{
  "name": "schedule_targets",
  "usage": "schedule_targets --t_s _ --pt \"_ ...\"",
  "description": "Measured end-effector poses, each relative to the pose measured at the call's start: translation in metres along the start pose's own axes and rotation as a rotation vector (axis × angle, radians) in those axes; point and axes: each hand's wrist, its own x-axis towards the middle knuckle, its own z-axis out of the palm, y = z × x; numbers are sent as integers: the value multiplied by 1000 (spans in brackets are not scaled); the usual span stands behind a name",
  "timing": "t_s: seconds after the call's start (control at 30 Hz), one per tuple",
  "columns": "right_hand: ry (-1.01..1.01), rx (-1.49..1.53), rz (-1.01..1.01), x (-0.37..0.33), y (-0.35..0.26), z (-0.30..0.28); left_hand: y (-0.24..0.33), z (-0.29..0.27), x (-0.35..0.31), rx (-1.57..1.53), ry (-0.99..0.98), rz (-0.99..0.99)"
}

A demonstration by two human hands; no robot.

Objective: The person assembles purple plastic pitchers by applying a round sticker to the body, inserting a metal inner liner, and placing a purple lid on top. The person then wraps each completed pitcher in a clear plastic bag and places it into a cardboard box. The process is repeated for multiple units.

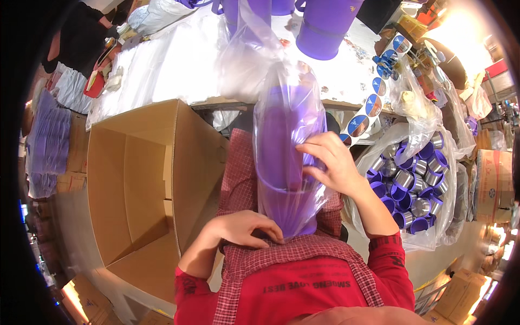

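A purple, bucket-like container [279,141] lies lengthwise over my lap inside a clear plastic bag [318,122]. The bag's loose end stretches up toward the table. My right hand [333,165] is on the bag's right side, with thumb and fingers pinching the film against the container. At the near end, my left hand [252,228] has its fingers curled, and their tips meet the bag's edge beside my apron [303,245]. What lies under those fingertips is partly hidden.
Left of my lap stands an open cardboard box [149,162]. A white-covered table [179,59] is ahead, with purple buckets [322,32] on it. A strip of round blue stickers [358,125] hangs off its edge. At right, a plastic sack [374,227] holds several purple-and-steel cups.
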Motion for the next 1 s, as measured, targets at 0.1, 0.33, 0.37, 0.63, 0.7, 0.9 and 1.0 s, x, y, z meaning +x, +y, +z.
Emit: schedule_targets --t_s 0.1,0.33,0.37,0.63,0.7,0.9,1.0 --pt "-36 171 203 -17 -1 2 -3 -12 -17 184 27 -243" --pt "-85 96 -29 -48 -3 -4 83 -84 41 587 1106 204" --pt "18 117 2 -49 -3 -4 97 -97 71 886 1175 410" --pt "-258 582 77 -132 -71 13 90 -122 125 1102 841 -329" --pt "-544 830 280 -158 -72 19 83 -127 114 1009 749 -321" --pt "-398 748 31 -163 -67 55 59 -154 13 327 551 -537" --pt "-346 341 -148 -130 -72 53 15 -136 -76 -21 762 -472"
